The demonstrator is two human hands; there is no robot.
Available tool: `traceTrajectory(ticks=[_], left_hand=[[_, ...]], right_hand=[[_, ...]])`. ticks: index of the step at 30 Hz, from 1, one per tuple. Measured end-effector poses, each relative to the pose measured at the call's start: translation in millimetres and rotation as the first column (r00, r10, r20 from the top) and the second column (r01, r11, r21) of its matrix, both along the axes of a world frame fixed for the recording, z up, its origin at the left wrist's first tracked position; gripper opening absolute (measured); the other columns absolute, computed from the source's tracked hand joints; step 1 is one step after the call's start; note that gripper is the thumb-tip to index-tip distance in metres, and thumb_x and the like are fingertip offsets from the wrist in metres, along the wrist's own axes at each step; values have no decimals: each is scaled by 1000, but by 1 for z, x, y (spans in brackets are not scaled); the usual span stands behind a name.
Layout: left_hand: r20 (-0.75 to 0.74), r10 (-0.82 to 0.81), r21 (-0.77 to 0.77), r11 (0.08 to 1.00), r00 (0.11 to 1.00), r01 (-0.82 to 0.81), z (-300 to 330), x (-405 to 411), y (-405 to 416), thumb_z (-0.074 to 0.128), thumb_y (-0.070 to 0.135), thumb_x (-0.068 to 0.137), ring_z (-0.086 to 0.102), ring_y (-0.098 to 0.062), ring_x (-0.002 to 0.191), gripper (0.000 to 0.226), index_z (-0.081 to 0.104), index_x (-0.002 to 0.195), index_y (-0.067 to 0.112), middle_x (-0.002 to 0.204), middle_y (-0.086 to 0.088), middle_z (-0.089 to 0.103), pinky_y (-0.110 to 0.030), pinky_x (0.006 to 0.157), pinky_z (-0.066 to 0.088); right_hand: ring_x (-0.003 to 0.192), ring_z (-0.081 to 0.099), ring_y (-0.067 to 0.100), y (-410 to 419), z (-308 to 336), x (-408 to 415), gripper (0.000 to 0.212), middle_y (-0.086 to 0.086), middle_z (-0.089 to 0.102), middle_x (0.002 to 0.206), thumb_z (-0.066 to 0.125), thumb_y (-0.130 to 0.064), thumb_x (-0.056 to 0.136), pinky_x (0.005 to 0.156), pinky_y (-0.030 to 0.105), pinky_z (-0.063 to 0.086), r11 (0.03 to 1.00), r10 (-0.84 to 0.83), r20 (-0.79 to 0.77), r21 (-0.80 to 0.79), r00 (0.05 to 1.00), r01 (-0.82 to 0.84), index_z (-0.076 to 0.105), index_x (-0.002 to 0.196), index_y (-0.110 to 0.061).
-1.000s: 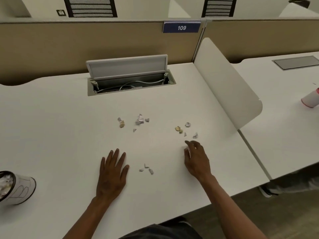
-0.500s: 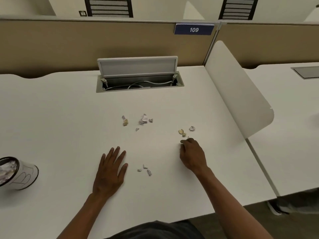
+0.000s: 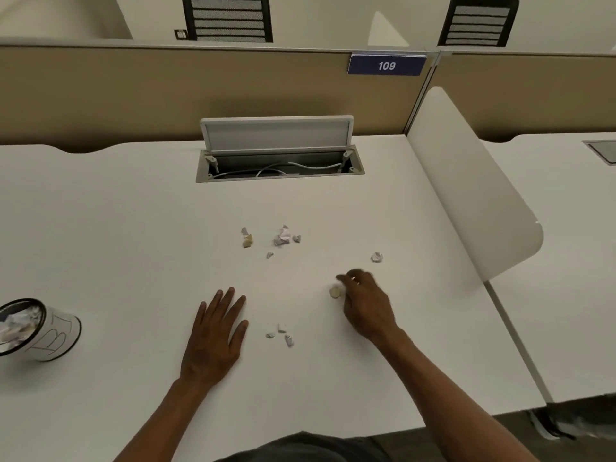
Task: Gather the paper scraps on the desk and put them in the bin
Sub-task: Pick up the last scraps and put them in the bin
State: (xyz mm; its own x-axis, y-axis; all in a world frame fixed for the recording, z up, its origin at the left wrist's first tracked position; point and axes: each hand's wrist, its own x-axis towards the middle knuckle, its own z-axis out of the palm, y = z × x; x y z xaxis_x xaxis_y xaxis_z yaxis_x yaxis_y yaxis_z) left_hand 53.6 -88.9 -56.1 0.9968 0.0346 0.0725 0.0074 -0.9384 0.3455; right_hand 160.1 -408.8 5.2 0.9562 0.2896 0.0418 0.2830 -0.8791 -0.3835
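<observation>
Seen from the head camera, a person leaned over a white surface point(image 3: 133, 228) strewn with paper scraps. The left hand point(image 3: 213, 335) lay flat, palm down, fingers spread slightly and holding nothing. The right hand point(image 3: 365, 305) was curled, its blurred fingertips point(image 3: 346, 278) bunched over a tan scrap point(image 3: 334, 291) that touched them; whether that scrap was pinched or only pushed could not be told. Between the two hands sat three small white scraps point(image 3: 281, 335), close together. Farther from the person lay a cluster: a tan piece point(image 3: 247, 241) beside a white one, a larger crumpled ball point(image 3: 282, 236) with a small bit just to its right, and a tiny fragment point(image 3: 269, 255) nearer the hands. One more crumpled scrap point(image 3: 377, 257) lay alone, just beyond the right hand. The bin point(image 3: 50, 335), a white can with a dark rim, stood tilted in the wide-angle view at the far left edge, well apart from the scraps and already holding crumpled paper. An open cable hatch point(image 3: 280, 161) sat at the back, under a sign point(image 3: 386, 65) reading 109.
</observation>
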Motion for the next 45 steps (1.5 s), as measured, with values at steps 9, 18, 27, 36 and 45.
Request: traceTrajectory(ticks=[9,18,27,36,45], left_hand=[[-18,3,-28,1000,1000,-4,8,0,-3,31,47,100,16,-14,154,56,37,153,28,164,5,26,-43,126,13],[-95,133,-46,989,987,-138,14,-3,-36,24,30,101,7,-22,156,57,29,156,17,166,-4,17,-47,127,4],[-38,108,-47,993,993,-110,13,-6,-36,20,33,101,12,-22,155,58,34,154,15,164,-5,24,-46,127,8],[13,4,-198,980,1000,-1,19,-30,-67,47,58,96,43,-19,135,60,52,143,20,147,-1,49,-36,110,44],[-166,-54,-408,913,985,-19,29,-7,-80,76,39,85,49,-9,117,72,44,148,25,131,6,43,-22,97,50]], right_hand=[[133,38,36,-27,3,48,54,14,45,147,47,-3,88,97,44,48,974,-176,-121,-167,977,155,48,141,-8],[121,49,27,-1,3,-35,52,2,56,131,50,-9,89,77,37,54,992,73,-122,-98,990,-85,50,140,-19],[96,56,33,-35,10,-34,48,13,47,119,47,-7,89,68,33,43,941,-302,-218,-222,928,254,46,137,-13],[97,59,30,15,13,-37,46,9,49,119,42,-30,101,75,37,53,998,-60,-226,-50,972,49,41,146,-18],[103,53,27,32,11,-30,44,4,47,124,42,-45,99,69,33,45,959,206,-214,-150,955,-241,43,137,-24]])
